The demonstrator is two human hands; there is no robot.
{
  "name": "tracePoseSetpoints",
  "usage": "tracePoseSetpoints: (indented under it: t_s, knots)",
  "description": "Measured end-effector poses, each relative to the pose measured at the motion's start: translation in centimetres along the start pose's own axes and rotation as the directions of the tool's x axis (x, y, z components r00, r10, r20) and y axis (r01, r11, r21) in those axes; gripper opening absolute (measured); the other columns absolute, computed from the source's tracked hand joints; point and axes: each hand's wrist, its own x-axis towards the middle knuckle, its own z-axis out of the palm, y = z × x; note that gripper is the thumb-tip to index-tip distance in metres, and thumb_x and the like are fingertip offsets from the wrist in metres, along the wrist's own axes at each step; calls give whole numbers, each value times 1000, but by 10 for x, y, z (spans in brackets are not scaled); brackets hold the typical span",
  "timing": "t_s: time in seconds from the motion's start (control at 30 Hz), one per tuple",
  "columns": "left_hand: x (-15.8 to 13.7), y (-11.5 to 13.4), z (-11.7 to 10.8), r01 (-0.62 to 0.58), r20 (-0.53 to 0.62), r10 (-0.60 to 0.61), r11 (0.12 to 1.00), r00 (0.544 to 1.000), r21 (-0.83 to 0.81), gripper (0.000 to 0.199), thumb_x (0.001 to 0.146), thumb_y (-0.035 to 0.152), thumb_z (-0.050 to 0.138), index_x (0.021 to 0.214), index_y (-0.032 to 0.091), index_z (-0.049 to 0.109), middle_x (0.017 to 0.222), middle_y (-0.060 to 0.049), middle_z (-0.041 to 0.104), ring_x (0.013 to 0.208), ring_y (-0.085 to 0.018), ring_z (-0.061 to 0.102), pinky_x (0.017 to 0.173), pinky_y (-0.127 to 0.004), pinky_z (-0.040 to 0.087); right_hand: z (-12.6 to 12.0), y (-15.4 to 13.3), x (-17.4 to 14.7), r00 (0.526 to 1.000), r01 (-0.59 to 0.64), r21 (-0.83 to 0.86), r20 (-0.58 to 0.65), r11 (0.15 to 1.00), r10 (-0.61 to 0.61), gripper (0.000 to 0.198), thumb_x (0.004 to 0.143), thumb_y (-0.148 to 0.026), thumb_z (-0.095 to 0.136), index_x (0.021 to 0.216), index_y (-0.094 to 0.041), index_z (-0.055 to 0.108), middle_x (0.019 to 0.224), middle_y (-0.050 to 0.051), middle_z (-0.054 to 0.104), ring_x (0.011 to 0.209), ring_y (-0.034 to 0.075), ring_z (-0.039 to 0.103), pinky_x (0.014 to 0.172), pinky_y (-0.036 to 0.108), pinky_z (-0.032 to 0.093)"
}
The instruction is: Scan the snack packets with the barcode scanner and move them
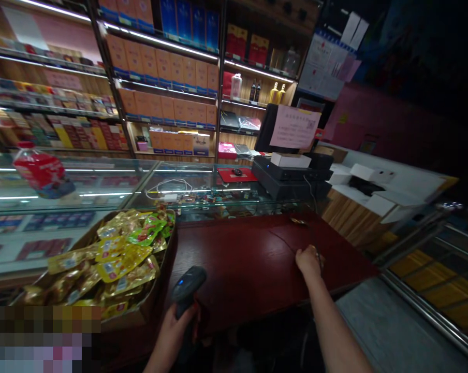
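Observation:
My left hand (176, 329) is wrapped round the handle of a black barcode scanner (188, 286), which shows a small blue light. The scanner's head points up and away, over the near left edge of the dark red tabletop (234, 269). Farther right, my right hand (308, 262) is low over the tabletop, its fingers closed on a small gold-brown packet (321, 257). Most of that packet is hidden by the hand, so its print cannot be read. Beyond this hand, another small packet (298, 221) lies near the table's far edge.
At the left, a cardboard box (171, 248) holds several gold, yellow and green snack packets (125, 259). Behind are a glass counter, a red-labelled bottle (42, 171), a mouse (237, 172) on a red pad, and a monitor (265, 129). A metal railing (432, 316) stands right.

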Motion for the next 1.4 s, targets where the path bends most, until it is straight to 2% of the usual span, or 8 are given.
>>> tracePoseSetpoints:
  t_s: [0.13, 0.23, 0.3, 0.4, 0.57, 1.17, 1.3, 1.4]
  knots:
    - [-4, 2, 1, 22, 49, -22, 1000, 999, -3, 43, 62, 56, 76, 68, 18, 57, 50, 2, 59, 31, -12, 48, 32, -22, 39, 47, -59, -62, 896, 313, 195, 265, 930, -357, 46, 88, -23, 41, 131, -19, 59, 121, 13, 69, 113, 24, 65, 97, 40, 50]
    - [-8, 0, 2, 6, 44, -7, 1000, 999, 6, 40, 65, 53, 74, 73, 18, 56, 52, 2, 60, 33, -11, 50, 32, -21, 39, 70, -104, -109, 806, 464, 298, 249, 834, -537, 61, 88, -19, 42, 149, -22, 38, 153, 12, 43, 140, 26, 41, 108, 46, 42]
    - [-10, -4, 1, -11, 55, 10, 1000, 998, 10, 39, 67, 51, 73, 75, 18, 55, 54, 3, 60, 33, -10, 49, 32, -21, 38, 76, -121, -129, 860, 436, 230, 181, 870, -478, 65, 87, -24, 48, 150, -19, 35, 157, 18, 33, 145, 36, 30, 111, 57, 35]
    - [-10, -9, -2, -10, 95, 8, 1000, 995, 20, 36, 70, 49, 72, 77, 18, 55, 55, 2, 61, 34, -10, 51, 34, -20, 39, 79, -126, -140, 918, 340, 160, 157, 927, -364, 65, 86, -30, 53, 148, -17, 37, 143, 24, 48, 133, 42, 45, 104, 64, 36]
    - [-9, -10, -4, 16, 150, -15, 1000, 989, -2, 36, 70, 48, 73, 81, 17, 56, 56, 2, 63, 33, -10, 51, 34, -19, 38, 70, -122, -138, 878, 369, 296, 201, 881, -435, 70, 84, -19, 47, 152, -26, 28, 135, 15, 54, 123, 32, 54, 96, 51, 47]
    - [-15, 0, 3, -7, 205, -23, 990, 978, 142, 16, 72, 27, 64, 82, 17, 56, 55, 4, 59, 35, -9, 49, 34, -19, 40, 54, -137, -141, 812, 510, 264, 167, 819, -559, 68, 83, -12, 44, 149, -25, 35, 139, 12, 55, 129, 28, 50, 102, 46, 41]
    - [-15, -3, 4, 6, 157, -26, 991, 987, 131, 17, 71, 28, 63, 81, 17, 54, 54, 5, 59, 34, -9, 49, 33, -19, 39, 60, -132, -138, 866, 362, 363, 209, 859, -454, 64, 84, -23, 50, 146, -22, 40, 142, 13, 54, 130, 28, 49, 106, 46, 39]
    - [-14, -6, 4, 8, 129, -21, 995, 991, 101, 19, 72, 28, 61, 85, 17, 54, 55, 5, 59, 34, -9, 49, 33, -18, 38, 70, -136, -124, 914, 66, 490, 320, 869, -250, 62, 83, -42, 54, 140, -17, 48, 137, 16, 58, 124, 29, 56, 104, 44, 42]
